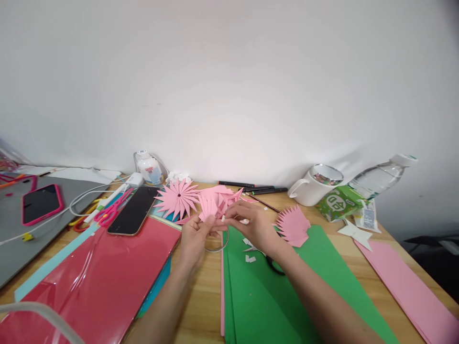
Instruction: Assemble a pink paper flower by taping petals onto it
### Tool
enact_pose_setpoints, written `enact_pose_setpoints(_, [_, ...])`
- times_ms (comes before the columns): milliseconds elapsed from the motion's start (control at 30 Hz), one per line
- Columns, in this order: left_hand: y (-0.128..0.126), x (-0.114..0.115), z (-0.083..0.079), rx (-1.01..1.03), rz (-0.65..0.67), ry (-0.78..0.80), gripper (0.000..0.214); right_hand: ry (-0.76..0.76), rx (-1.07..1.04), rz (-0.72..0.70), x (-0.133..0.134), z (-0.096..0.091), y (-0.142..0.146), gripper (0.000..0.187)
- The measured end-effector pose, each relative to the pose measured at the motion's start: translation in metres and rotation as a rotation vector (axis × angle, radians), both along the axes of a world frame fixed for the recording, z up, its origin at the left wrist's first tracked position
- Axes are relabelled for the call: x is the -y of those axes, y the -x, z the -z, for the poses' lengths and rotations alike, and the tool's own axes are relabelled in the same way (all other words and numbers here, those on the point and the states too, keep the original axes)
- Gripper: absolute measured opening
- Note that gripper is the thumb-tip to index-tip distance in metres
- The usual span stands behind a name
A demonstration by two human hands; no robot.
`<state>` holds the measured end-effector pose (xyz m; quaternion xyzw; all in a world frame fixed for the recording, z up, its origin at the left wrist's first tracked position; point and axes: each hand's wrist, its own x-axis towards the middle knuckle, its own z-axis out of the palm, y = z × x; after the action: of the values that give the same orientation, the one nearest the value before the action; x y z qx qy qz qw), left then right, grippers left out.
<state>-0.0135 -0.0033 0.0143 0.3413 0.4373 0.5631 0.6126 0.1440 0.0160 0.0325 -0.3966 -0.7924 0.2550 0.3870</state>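
Note:
My left hand (195, 238) is closed on a folded pink paper piece (208, 204), its thumb pressed on the lower edge. Close beside it, my right hand (253, 224) pinches a tiny white scrap (224, 218) between thumb and finger, near the pink paper. Behind the hands lies a round pink paper rosette (179, 195) with pointed petals, beside more folded pink pieces. A pink fan with a toothed edge (293, 225) rests right of my right hand. Under my right wrist are small white scraps (250, 259) and black-handled scissors (275, 266), partly hidden, on green sheets (304, 296).
Left are a red folder (96, 277), a black phone (132, 210), pink scissors (114, 209) and a white bottle (149, 168). Along the wall lie black pens (263, 190). Right stand a white mug (317, 184), a green packet (339, 203), a tilted water bottle (382, 177) and pink sheets (405, 286).

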Motion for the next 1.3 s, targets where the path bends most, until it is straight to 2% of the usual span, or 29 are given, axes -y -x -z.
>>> enact_pose_setpoints(100, [0.004, -0.003, 0.001, 0.133, 0.018, 0.128, 0.036, -0.332, 0.178, -0.116, -0.001, -0.001, -0.004, 0.016])
enact_pose_setpoints(167, [0.006, -0.005, 0.002, 0.188, 0.054, 0.198, 0.032, -0.456, 0.234, -0.125, -0.001, 0.0, -0.005, 0.018])
enact_pose_setpoints(300, [0.008, -0.005, 0.004, 0.228, 0.127, 0.266, 0.023, -0.568, 0.31, -0.094, 0.001, 0.002, -0.005, 0.019])
enact_pose_setpoints(433, [0.006, -0.004, 0.003, 0.05, 0.081, 0.21, 0.025, -0.622, 0.391, -0.051, 0.001, 0.001, -0.005, 0.021])
enact_pose_setpoints(533, [0.005, -0.003, 0.002, -0.193, 0.041, 0.138, 0.034, -0.603, 0.409, 0.028, -0.001, 0.0, -0.008, 0.026])
enact_pose_setpoints(600, [0.005, -0.002, 0.003, -0.298, 0.108, 0.123, 0.048, -0.548, 0.325, 0.081, -0.004, -0.001, -0.011, 0.023])
enact_pose_setpoints(667, [0.004, 0.0, 0.003, -0.348, 0.211, 0.069, 0.06, -0.471, 0.216, 0.061, -0.006, -0.004, -0.014, 0.016])
enact_pose_setpoints(733, [0.004, 0.004, 0.002, -0.373, 0.289, -0.013, 0.063, -0.386, 0.163, -0.028, -0.007, -0.006, -0.016, 0.011])
enact_pose_setpoints(800, [0.003, 0.007, 0.001, -0.401, 0.321, -0.067, 0.06, -0.31, 0.165, -0.111, -0.007, -0.008, -0.018, 0.011])
enact_pose_setpoints(900, [0.002, 0.011, -0.001, -0.513, 0.307, -0.14, 0.049, -0.223, 0.189, -0.155, -0.007, -0.009, -0.02, 0.016])
enact_pose_setpoints(1033, [0.002, 0.011, 0.003, -0.709, 0.279, -0.278, 0.03, -0.193, 0.213, -0.156, -0.008, -0.01, -0.023, 0.018])
enact_pose_setpoints(1133, [0.003, 0.009, 0.006, -0.812, 0.296, -0.293, 0.02, -0.169, 0.237, -0.147, -0.008, -0.011, -0.024, 0.016])
enact_pose_setpoints(1300, [0.004, 0.007, 0.008, -0.907, 0.283, -0.336, 0.02, -0.171, 0.274, -0.127, -0.007, -0.013, -0.024, 0.016])
